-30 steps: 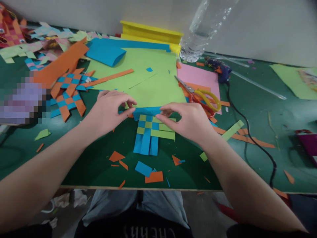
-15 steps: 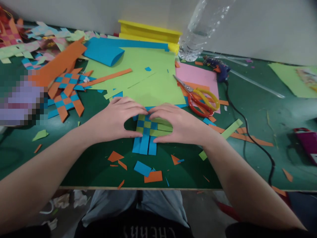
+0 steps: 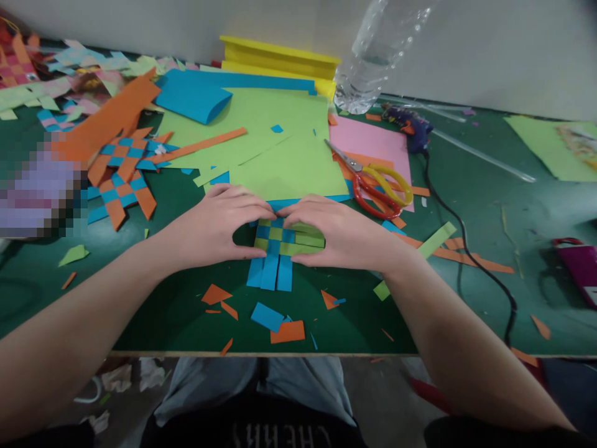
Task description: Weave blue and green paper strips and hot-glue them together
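Note:
A small woven piece of blue and green paper strips [image 3: 275, 234] lies at the middle of the table, near its front edge. Its checkered centre shows between my hands, with blue strip ends pointing toward me and green ends to the right. My left hand [image 3: 212, 227] curves around the left side, thumb at the lower corner and fingertips at the top edge. From the right, my right hand [image 3: 342, 233] grips it the same way, its thumb low and its fingertips nearly meeting the left ones. The weave's far edge is hidden under my fingers.
Behind the hands lies a green paper sheet [image 3: 280, 143]. Scissors [image 3: 373, 180] rest on pink paper [image 3: 368, 137]. A glue gun [image 3: 413, 130] trails a black cord. A plastic bottle [image 3: 364, 74] stands behind. Finished weaves [image 3: 124, 152] and a blurred-out object [image 3: 40, 193] are left.
Both hands stay around the woven paper with almost no movement. The whole view has shifted very slightly.

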`<state>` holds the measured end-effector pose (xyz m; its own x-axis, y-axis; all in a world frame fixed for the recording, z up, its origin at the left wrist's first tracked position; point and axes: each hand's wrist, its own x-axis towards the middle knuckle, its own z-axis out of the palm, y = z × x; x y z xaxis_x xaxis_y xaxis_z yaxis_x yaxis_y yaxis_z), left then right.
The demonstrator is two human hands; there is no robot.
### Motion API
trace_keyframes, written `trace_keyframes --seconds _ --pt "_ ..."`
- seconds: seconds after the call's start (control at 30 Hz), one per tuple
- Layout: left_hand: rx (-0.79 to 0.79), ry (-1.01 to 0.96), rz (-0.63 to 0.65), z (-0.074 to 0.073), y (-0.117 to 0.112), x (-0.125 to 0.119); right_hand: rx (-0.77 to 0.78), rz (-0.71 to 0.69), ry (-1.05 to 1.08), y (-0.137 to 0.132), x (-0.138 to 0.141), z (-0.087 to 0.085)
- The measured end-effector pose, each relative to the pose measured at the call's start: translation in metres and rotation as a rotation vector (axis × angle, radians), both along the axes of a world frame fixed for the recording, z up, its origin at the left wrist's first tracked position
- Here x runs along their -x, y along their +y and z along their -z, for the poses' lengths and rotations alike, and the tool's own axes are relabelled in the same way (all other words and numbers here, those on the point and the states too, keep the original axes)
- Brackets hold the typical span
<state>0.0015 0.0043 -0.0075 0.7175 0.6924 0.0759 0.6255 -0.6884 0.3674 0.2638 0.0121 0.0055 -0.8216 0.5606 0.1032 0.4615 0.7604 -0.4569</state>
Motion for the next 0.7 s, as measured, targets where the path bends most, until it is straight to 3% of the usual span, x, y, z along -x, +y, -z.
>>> trace_keyframes --seconds 0.47,0.7 --pt "-0.01 0.026 0.012 -0.0043 -0.0011 0.0011 -0.041 -0.018 0.031 0.0014 -0.0001 -0.001" --pt "0.032 0.069 -0.05 -0.0061 0.0002 0.0018 -0.072 -0.005 0.028 0.002 -0.0007 -0.0001"
